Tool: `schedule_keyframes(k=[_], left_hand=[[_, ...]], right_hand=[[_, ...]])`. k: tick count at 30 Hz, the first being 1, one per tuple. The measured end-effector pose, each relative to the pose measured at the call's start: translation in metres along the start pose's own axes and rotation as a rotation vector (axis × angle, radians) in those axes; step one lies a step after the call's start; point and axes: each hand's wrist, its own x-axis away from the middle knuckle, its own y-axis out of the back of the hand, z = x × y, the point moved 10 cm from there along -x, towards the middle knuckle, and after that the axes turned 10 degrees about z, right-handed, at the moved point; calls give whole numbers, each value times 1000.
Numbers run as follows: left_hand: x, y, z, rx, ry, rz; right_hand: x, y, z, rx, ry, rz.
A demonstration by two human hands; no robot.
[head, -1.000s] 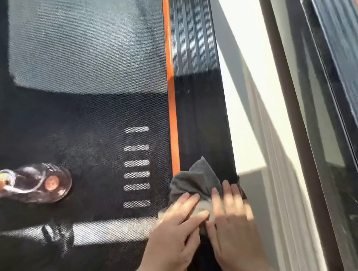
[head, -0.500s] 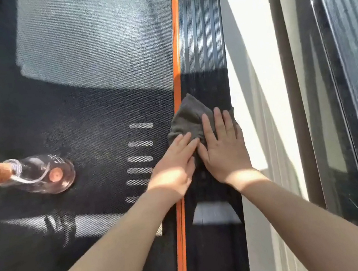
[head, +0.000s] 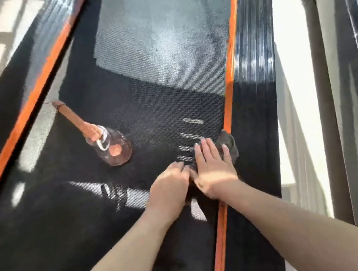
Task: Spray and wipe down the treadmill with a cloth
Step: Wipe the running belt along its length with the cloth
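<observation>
head view: cloth (head: 229, 143) is a small grey wad on the treadmill deck, sitting right where the belt (head: 149, 58) meets the orange stripe (head: 230, 68) and the ribbed right side rail (head: 255, 76). right hand (head: 213, 167) lies flat on it, fingers straight and together, palm down, pressing not gripping; the cloth bulges out from under it at 1–2 o'clock. left hand (head: 169, 183) is just beside it at 9 o'clock, touching. it is also palm down and grips nothing, with its fingertips at the cloth's near-left edge, though blur hides the exact contact. key relation: the rail and stripe run long from 6 to about 1 o'clock, the cloth is already on that line, and the right hand is the nearer and better loaded one. my read is the next stroke goes along that axis, with unwiped rail ahead at 12–1. nothing blocks that lane. white dash marks (head: 191, 135) sit on the belt at 11 o'clock of the hands. the clear spray bottle (head: 114, 150) is well apart at 9–10 o'clock on the belt, neck pointing to 11, apparently on its side; it only matters if the wipe swings left. left side rail (head: 15, 102) is far off at 9–10, looks not yet reached.
</observation>
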Motion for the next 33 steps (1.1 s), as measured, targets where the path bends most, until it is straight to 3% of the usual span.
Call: schedule_keyframes(k=[3,5,8,12,14,16,18,20,22,24,26,29,33], left_hand=[[5,14,45,-1,174,-12],[17,6,28,59,104,33],[31,-27,-11,-103,10,130],[19,-6,-13,-111,34,-51],[6,-3,-5,-91,54,-46],[-3,-4,19,214,212,0],[-4,-2,42,737,422,-39],[-6,-2,47,1059,456,-74],[-10,-1,38,1191,388,16],[-9,4,27,1111,305,143],[-11,22,29,775,243,152],[-14,69,23,485,118,-26],[-9,119,16,485,-2,-249]], right_hand=[[-1,5,14,-37,22,-21],[12,3,14,1,85,-57],[38,2,9,74,205,-156],[55,4,-5,84,320,-230],[51,9,-16,-25,331,-221],[48,16,-21,-123,340,-215],[48,19,-15,-73,385,-163],[43,28,-12,-79,417,-150],[33,49,-25,-318,372,-173],[25,72,-46,-628,292,-221],[21,84,-60,-838,238,-189],[19,103,-66,-950,235,-124],[35,156,-77,-984,309,-302]])
